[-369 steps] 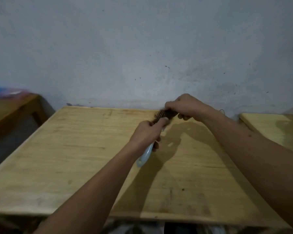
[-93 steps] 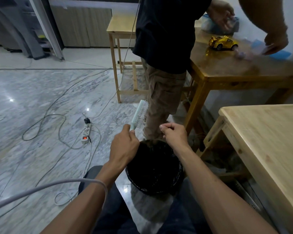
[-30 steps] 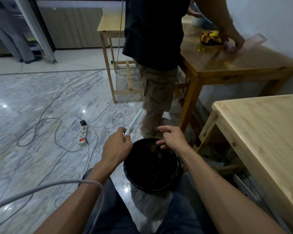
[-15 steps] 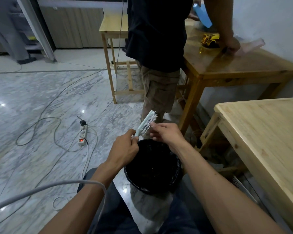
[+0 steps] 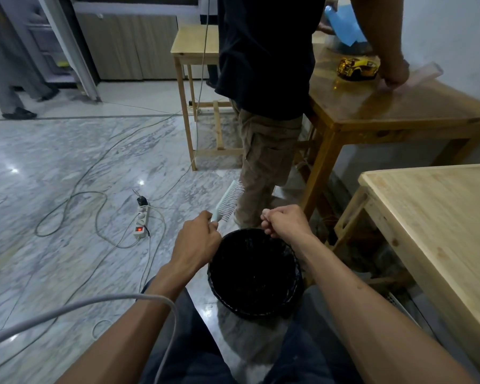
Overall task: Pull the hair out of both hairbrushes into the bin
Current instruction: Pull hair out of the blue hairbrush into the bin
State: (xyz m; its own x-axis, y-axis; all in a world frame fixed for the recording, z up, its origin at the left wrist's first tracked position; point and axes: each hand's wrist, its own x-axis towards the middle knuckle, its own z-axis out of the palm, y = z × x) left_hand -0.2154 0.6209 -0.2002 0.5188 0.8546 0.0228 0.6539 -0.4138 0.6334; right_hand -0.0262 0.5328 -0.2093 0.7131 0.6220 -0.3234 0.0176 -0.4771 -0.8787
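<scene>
A black bin [image 5: 254, 273] stands on the marble floor between my knees. My left hand [image 5: 196, 245] grips the handle of a pale hairbrush [image 5: 229, 200], which points up and away over the bin's far left rim, bristles facing right. My right hand [image 5: 284, 221] hovers over the bin's far rim with its fingers pinched together. Any hair between those fingers is too fine to make out. The second hairbrush is not in view.
A person in a black shirt stands just beyond the bin at a wooden table [image 5: 385, 112] with a yellow toy car [image 5: 356, 68]. A light wooden table [image 5: 441, 217] is on my right. Cables and a power strip [image 5: 142, 221] lie on the floor to the left.
My right hand has pulled away from the brush bristles, to the right and down over the bin, closing into a pinch. The brush has stayed upright in my left hand.
</scene>
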